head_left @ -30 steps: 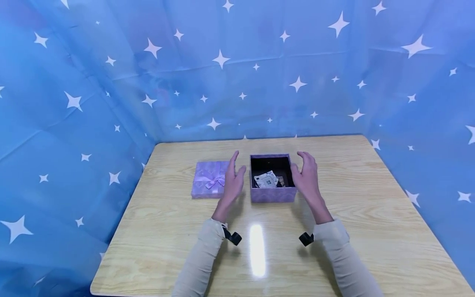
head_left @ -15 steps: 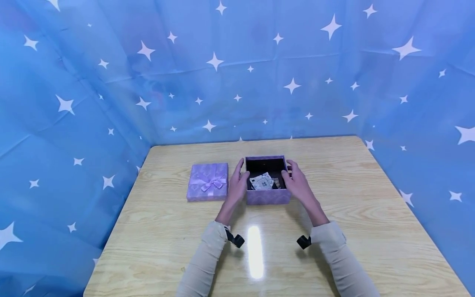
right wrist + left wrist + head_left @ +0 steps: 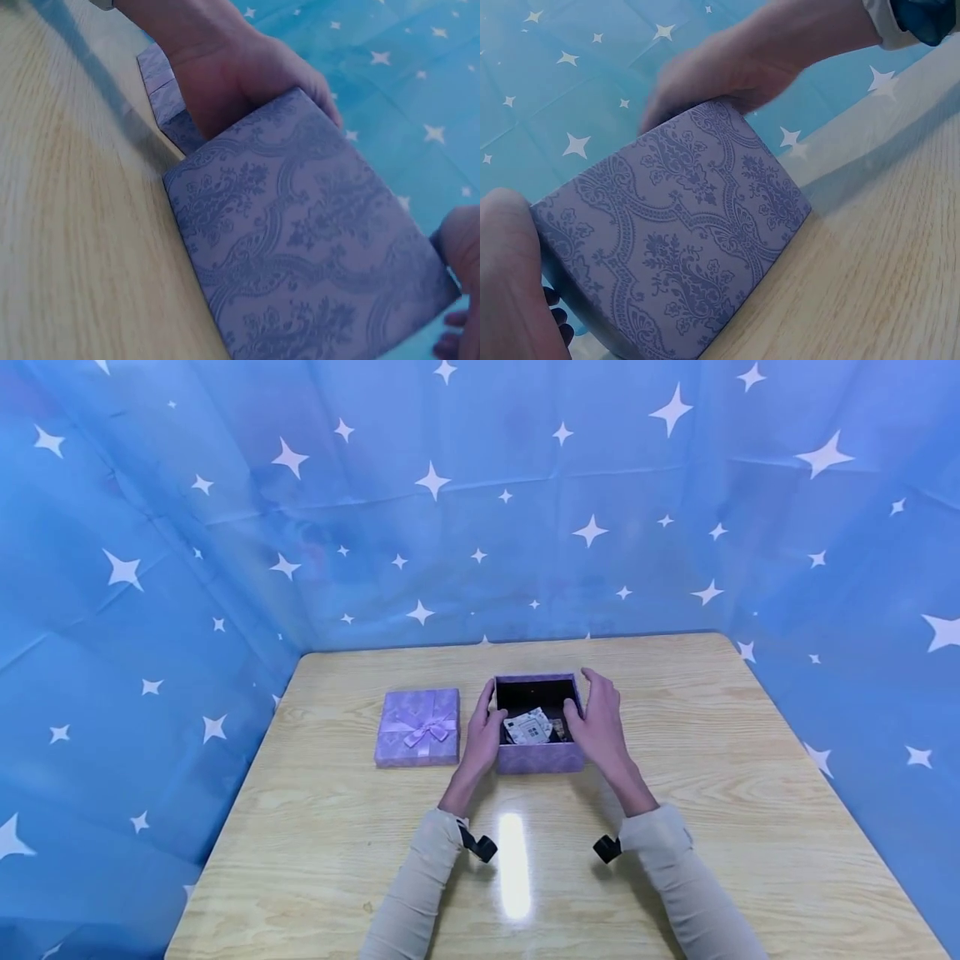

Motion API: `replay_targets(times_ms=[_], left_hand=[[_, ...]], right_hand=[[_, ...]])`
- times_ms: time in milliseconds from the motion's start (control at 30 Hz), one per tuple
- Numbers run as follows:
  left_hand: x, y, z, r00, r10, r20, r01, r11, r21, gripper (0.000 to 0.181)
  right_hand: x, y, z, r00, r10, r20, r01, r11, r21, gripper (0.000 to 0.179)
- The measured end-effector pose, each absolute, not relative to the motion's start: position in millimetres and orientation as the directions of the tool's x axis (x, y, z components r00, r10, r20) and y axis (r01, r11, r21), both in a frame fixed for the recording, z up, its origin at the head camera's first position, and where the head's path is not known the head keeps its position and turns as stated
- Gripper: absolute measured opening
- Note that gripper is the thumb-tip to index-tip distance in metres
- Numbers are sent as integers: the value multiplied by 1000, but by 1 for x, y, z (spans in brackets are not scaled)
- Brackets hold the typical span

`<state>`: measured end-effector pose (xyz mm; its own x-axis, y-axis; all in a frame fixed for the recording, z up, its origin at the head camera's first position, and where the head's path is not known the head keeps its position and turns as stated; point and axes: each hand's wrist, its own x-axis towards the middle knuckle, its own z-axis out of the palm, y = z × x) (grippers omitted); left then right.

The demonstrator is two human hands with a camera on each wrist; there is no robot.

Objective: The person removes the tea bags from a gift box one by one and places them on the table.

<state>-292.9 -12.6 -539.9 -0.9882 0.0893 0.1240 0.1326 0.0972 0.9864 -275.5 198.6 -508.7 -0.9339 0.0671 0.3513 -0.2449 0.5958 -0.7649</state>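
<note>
In the head view, a lidless purple gift box (image 3: 540,759) with a dark inside stands on the table. Its outer wall has a damask pattern (image 3: 682,232) in the left wrist view. White printed cards or packets (image 3: 529,727) lie inside, beside a small brownish piece (image 3: 558,728). My left hand (image 3: 480,737) holds the box's left wall, thumb over the rim and fingers outside. At the right wall, my right hand (image 3: 604,727) has its thumb over the rim, while its fingers extend outside, apart from the wall. The box hides part of both hands in the wrist views.
The purple lid (image 3: 417,727) with a ribbon bow lies left of the box on the wooden table (image 3: 337,852). A blue star-printed curtain (image 3: 480,518) stands behind the table and along both sides.
Both hands have come in from either side to the box walls. Since half a second ago, the right hand's fingers have lifted and spread from the wall. The left hand has kept its hold.
</note>
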Motion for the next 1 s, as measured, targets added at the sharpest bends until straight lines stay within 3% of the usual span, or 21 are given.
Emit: replay_targets(times_ms=[133, 233, 333, 500, 800, 1000], left_hand=[[-293, -11, -540, -987, 93, 134, 141, 78, 987, 61], [-293, -10, -541, -988, 87, 130, 136, 79, 988, 61], [-293, -10, -542, -988, 87, 128, 135, 75, 988, 61], [-294, -11, -542, -986, 91, 137, 143, 63, 988, 61], [-292, -13, -538, -985, 121, 120, 128, 64, 990, 61], [-294, -12, -545, -987, 87, 136, 141, 57, 988, 60]], right_hand=[[-281, 191, -504, -873, -6, 487, -386, 620, -684, 45], [-285, 187, -500, -866, -139, 480, -448, 642, -622, 34], [-286, 184, -494, -877, -284, 386, -465, 703, -538, 32], [-289, 181, -483, -879, -432, 200, -476, 786, -395, 48], [-297, 171, -470, -893, -440, -95, -411, 882, -230, 74], [-305, 168, -475, -891, -423, -165, -407, 905, -122, 71]])
